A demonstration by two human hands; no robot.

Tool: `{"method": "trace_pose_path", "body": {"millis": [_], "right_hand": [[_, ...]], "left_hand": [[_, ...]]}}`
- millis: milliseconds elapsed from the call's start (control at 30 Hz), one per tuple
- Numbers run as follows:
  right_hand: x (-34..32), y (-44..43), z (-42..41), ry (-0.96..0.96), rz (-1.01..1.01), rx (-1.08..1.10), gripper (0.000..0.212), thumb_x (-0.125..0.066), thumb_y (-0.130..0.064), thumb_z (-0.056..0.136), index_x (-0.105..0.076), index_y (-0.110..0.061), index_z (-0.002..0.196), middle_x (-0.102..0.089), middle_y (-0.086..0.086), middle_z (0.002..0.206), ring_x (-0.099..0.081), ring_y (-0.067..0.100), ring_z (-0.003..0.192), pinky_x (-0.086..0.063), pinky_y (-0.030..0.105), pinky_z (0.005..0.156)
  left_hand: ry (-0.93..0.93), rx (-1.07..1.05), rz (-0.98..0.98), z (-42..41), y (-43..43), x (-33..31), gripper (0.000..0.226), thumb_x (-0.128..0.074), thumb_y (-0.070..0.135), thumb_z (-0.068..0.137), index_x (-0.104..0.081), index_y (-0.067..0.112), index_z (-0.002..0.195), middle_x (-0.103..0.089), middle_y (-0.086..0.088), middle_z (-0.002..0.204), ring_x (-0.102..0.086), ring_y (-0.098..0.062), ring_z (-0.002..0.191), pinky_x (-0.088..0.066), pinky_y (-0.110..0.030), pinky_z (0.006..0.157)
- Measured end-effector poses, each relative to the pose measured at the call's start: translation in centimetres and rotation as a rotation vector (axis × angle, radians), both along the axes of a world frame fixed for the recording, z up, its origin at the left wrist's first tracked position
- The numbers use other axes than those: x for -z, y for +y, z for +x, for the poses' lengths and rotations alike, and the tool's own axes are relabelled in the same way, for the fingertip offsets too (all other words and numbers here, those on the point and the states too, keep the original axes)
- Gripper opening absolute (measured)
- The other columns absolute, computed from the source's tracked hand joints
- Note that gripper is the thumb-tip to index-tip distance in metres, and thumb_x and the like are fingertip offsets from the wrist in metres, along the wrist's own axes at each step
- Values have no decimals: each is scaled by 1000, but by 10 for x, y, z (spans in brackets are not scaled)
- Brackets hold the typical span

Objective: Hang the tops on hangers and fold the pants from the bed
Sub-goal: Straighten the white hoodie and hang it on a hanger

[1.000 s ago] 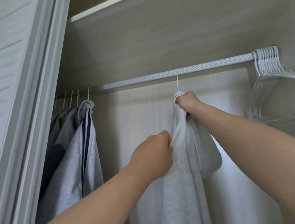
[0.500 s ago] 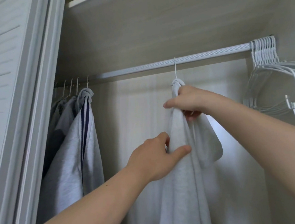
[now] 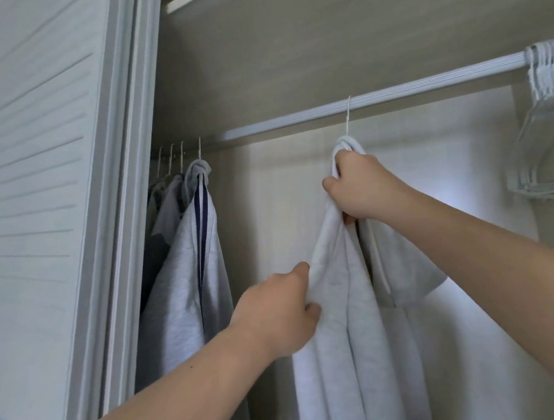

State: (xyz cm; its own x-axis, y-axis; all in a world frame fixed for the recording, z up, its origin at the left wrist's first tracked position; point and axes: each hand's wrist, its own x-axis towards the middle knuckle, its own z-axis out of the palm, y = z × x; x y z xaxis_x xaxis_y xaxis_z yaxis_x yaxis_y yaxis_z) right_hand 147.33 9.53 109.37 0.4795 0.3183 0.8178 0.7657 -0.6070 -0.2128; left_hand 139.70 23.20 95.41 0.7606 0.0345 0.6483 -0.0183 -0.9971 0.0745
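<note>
A light grey top (image 3: 354,329) hangs on a white hanger whose hook (image 3: 348,114) sits over the closet rod (image 3: 392,96). My right hand (image 3: 358,187) grips the top's fabric just below the collar. Lower down, my left hand (image 3: 277,312) pinches the front left edge of the same top. Only the hook of the hanger shows; the rest is inside the garment.
Several tops hang at the rod's left end, the nearest a grey one with dark stripes (image 3: 192,282). A bunch of empty white hangers (image 3: 550,115) crowds the right end. A louvred sliding door (image 3: 44,178) stands at left. Bare rod lies between the garments.
My right hand has closed again round the fabric under the collar. My left hand has gone from an opened thumb to pinching the top's front edge. The view swung a little right.
</note>
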Motion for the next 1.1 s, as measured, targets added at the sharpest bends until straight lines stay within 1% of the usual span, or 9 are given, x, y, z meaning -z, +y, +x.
{"method": "trace_pose_path", "body": {"millis": [133,267,333,500,633,733,833,1000,1100], "right_hand": [[3,27,14,-38,28,-67,25,-51,-22,98,-40,-12,78,-52,5,78,-51,23,74,-40,31,64],[0,57,20,23,13,-191,19,-52,-22,96,-48,-7,86,-63,20,90,-65,34,74,-57,45,73],[-1,74,24,34,1,-235,17,-51,-21,96,-53,-4,94,-66,22,94,-68,37,78,-58,49,77],[-6,120,36,54,-50,-287,17,-51,-21,98,-59,-6,103,-69,18,92,-70,34,70,-58,46,77],[-11,152,50,108,-93,-345,18,-51,-16,98,-61,-7,109,-69,17,80,-71,36,64,-60,46,75],[-11,175,64,131,-111,-343,18,-47,-13,96,-61,-10,106,-71,18,86,-72,37,69,-60,48,77],[-11,198,67,142,-122,-367,16,-47,-14,98,-57,-10,110,-71,20,90,-71,35,67,-60,42,70],[-9,229,71,162,-135,-392,5,-46,-9,97,-46,-13,94,-68,20,87,-69,35,65,-58,40,70],[-1,239,77,185,-102,-432,8,-47,-15,97,-51,-8,98,-70,20,84,-71,37,69,-60,46,75]], "left_hand": [[6,-110,47,-11,26,-5,14,-49,36,98,-41,26,102,-56,3,86,-59,-21,76,-43,-33,61],[2,-229,71,-21,48,-8,13,-47,32,98,-34,28,94,-51,7,85,-54,-20,74,-37,-33,60],[8,-286,69,-26,57,-9,13,-45,29,99,-34,27,92,-48,7,81,-52,-20,73,-36,-33,59],[55,-365,-24,-35,75,-14,3,-46,22,101,-44,20,102,-52,1,89,-57,-20,76,-51,-36,64],[26,-441,-45,-35,85,-20,18,-47,17,100,-48,18,118,-54,-2,95,-57,-21,79,-54,-39,72],[7,-505,-14,-30,89,-25,15,-47,11,99,-48,16,113,-49,-1,89,-54,-21,76,-52,-38,70],[22,-557,-14,-24,91,-28,13,-49,9,98,-46,17,108,-50,-2,91,-60,-27,85,-54,-41,75],[58,-653,-16,-21,105,-27,16,-51,7,98,-48,16,111,-41,3,80,-50,-20,72,-41,-32,62],[64,-686,-5,-24,110,-24,25,-49,4,95,-49,14,118,-41,3,77,-45,-17,64,-36,-29,55]]}}
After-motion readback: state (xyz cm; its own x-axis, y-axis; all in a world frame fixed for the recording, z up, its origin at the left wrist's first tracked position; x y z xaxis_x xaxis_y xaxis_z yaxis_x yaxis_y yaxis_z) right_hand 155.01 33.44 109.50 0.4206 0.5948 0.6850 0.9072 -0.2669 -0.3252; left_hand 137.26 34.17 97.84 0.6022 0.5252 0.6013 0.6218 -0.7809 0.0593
